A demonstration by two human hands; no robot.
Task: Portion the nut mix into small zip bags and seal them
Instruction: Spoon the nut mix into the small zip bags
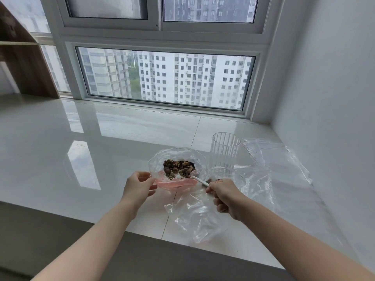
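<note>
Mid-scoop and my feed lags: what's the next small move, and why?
Probably swing the spoon, loaded with nuts, over to an empty bag and tip it in. The right hand holds it at the rim of the nut bag, which the left hand pinches open.

Soft, even daylight enters through the window [165, 78] beyond the hands. The glossy table [60, 138] left of the left hand [138, 187] mirrors bright panes. Wide-angle distortion bends edges; focus stays sharp.

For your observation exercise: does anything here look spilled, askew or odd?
Nothing is spilled. The only untidy thing is the loose bags lying crumpled by the wall; the nuts all sit inside the open bag.
</note>
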